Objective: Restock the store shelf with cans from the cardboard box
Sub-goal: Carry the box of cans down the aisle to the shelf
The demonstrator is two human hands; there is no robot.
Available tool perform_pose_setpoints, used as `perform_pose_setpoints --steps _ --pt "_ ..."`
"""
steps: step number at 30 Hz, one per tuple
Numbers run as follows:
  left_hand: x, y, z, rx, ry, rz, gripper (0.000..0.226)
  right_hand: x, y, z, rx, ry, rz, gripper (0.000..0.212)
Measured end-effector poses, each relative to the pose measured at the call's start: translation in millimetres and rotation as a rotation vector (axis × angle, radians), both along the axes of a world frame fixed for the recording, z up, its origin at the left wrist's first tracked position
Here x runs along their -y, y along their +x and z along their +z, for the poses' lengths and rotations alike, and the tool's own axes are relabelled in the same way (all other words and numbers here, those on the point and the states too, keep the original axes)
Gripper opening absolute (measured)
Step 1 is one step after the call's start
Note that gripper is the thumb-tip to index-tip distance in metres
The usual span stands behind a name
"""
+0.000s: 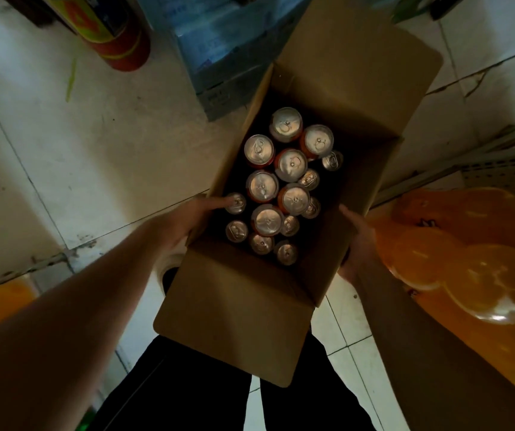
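**Carrying a loaded box with loose cans**

Holding the cardboard box [321, 98] from both sides, the person looks straight down into it. The left hand [187, 222] grips the left wall near the front corner, thumb hooked over the rim and pointing in toward a small can [235, 203]; the remaining fingers are hidden under or behind the wall, so I cannot tell how they lie. The right hand [357, 237] presses flat against the right wall, fingers straight and together as far as they show.

The cans [290, 164] stand upright inside, crowded toward the middle and near end, the far end being dark and apparently bare. They sit at two heights: wide tops ride higher, smaller tops lower, so some seem stacked or of different sizes.

Several risks follow, in my judgement. With the load off-centre and room left over, any tilt could send cans sliding and shift the weight suddenly. The right palm only squeezes; if the wall bows inward, that side could slip. Whether the bottom is supported cannot be seen, and a weak base might sag. The near flap [234, 312] hangs open over the person's legs and could catch. Orange bottles [467, 262] lie just beside the right forearm, and the tiled floor [63, 135] holds other stock nearby, so a swing of the box could knock something.
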State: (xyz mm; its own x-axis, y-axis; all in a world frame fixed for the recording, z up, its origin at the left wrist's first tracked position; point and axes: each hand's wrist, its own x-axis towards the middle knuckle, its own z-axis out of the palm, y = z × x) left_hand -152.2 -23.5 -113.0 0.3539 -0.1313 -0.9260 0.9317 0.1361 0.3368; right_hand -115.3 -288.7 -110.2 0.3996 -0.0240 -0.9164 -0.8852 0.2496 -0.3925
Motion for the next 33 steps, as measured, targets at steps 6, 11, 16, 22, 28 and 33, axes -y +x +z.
perform_pose_setpoints --steps 6,11,16,22,28,33 --pt "-15 74 -30 0.12 0.134 -0.179 0.091 -8 21 5 0.037 -0.073 0.023 0.007" --pt "-6 83 -28 0.154 0.288 -0.22 0.057 -5 27 2 -0.047 -0.175 -0.014 0.014" --pt "-10 72 -12 0.164 0.295 -0.231 0.044 -5 16 7 -0.045 -0.148 0.043 0.024" --pt "-20 34 23 0.127 0.302 -0.193 0.054 -12 -1 47 -0.066 -0.151 0.129 0.017" --pt "-29 -17 105 0.079 0.266 -0.105 0.067 -12 -37 112 -0.087 -0.088 0.266 0.03" --pt "-25 -68 167 0.102 0.288 -0.011 0.05 -16 -67 184 -0.05 -0.09 0.32 0.022"
